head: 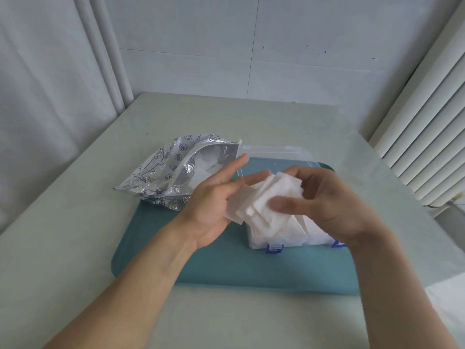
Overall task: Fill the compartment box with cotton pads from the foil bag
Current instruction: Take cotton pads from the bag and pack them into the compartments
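A silver foil bag [161, 172] lies on its side at the left, mouth open toward the middle, white pads visible inside. Right of it stands the clear compartment box [274, 241] with blue latches, its lid [276, 149] folded back; white pads fill its near part. Above the box both hands hold a loose stack of square white cotton pads [266, 200]. My left hand [214, 205] supports the stack from the left, palm up with fingers stretched out. My right hand [324, 197] grips it from the right, thumb on top. Most of the box is hidden behind the hands.
Bag and box rest on a teal mat [214, 268] on a pale table [75, 248]. A grey wall runs behind, a curtain hangs at the left, and a white ribbed radiator [427, 134] stands at the right. Something white [448, 298] lies at the table's right edge.
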`<action>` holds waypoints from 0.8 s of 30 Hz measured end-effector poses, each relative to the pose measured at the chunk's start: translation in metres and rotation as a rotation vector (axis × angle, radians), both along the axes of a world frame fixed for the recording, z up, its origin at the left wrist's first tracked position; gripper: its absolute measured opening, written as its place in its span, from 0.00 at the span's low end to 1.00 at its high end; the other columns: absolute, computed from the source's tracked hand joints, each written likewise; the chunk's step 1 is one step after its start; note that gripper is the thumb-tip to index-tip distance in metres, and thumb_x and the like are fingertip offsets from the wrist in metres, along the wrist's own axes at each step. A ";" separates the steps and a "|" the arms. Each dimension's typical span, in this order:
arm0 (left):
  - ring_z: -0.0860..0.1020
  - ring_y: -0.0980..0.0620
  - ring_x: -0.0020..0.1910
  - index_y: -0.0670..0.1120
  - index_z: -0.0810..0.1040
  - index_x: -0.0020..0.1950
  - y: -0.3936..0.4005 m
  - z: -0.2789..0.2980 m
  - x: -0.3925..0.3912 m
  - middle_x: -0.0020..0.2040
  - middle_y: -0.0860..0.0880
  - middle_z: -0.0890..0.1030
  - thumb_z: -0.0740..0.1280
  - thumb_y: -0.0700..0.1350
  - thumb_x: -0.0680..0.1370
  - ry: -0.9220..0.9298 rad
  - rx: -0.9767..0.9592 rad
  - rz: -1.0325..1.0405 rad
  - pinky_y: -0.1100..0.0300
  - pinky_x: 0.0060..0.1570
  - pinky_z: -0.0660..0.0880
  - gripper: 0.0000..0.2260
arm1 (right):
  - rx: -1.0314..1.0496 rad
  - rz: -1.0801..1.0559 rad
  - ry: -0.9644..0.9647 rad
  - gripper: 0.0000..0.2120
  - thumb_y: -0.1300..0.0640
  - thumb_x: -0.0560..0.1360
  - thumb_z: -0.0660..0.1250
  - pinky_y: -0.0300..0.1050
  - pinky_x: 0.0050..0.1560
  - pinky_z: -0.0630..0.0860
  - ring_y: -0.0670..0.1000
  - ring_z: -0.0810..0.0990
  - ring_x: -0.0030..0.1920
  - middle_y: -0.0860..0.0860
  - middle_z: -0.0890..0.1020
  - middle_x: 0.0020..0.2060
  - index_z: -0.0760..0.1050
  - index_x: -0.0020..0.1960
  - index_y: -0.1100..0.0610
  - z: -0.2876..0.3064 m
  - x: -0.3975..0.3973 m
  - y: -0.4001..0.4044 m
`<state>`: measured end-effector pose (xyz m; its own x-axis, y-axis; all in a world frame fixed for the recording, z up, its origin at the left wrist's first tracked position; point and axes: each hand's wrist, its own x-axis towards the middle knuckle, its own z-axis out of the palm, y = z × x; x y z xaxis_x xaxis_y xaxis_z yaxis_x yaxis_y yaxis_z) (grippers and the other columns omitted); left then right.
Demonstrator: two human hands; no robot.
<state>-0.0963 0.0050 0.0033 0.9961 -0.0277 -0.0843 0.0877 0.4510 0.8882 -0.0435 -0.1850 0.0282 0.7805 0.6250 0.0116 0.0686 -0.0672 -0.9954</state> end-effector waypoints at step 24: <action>0.80 0.48 0.44 0.45 0.81 0.51 -0.003 0.003 -0.006 0.44 0.45 0.80 0.68 0.40 0.71 0.052 -0.134 -0.201 0.53 0.45 0.75 0.09 | -0.455 -0.008 -0.719 0.54 0.43 0.50 0.85 0.35 0.60 0.68 0.46 0.66 0.66 0.39 0.68 0.63 0.65 0.72 0.42 -0.022 -0.013 0.030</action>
